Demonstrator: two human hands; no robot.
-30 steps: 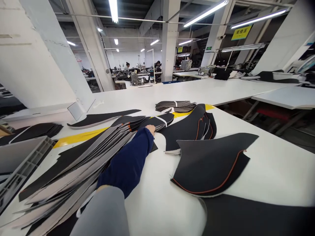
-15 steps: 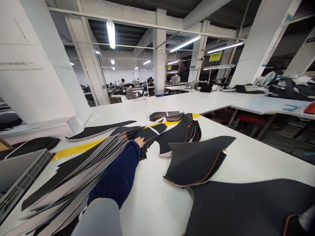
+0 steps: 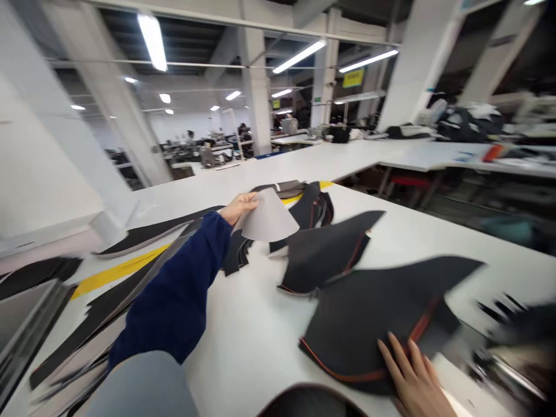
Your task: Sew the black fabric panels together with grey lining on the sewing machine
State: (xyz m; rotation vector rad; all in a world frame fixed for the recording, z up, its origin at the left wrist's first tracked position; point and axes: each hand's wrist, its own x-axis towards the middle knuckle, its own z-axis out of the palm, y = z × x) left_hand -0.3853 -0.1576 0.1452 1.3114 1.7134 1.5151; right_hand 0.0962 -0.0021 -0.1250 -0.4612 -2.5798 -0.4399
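My left hand [image 3: 238, 207], in a dark blue sleeve, reaches far across the white table [image 3: 260, 324] and pinches the edge of a cut fabric piece [image 3: 267, 220], lifted so its grey underside shows. It comes off the end of a long fanned stack of black and grey pieces [image 3: 108, 307] running along the left. My right hand [image 3: 412, 379] lies flat, fingers stretched out, on a big black piece with orange stitching [image 3: 382, 313] at the near right. Another black piece with an orange seam [image 3: 325, 252] lies between the two hands.
More black pieces [image 3: 315, 202] sit beyond the lifted one, over a yellow stripe [image 3: 117, 269] on the table. A grey crate edge [image 3: 21, 324] is at the left. White pillars, further tables and distant seated people fill the back. A blurred dark object [image 3: 516, 341] is at the right.
My left hand has picked one piece up off the end of the fanned stack and raised it. My right hand has come into view, flat on the near black piece. The camera swung right.
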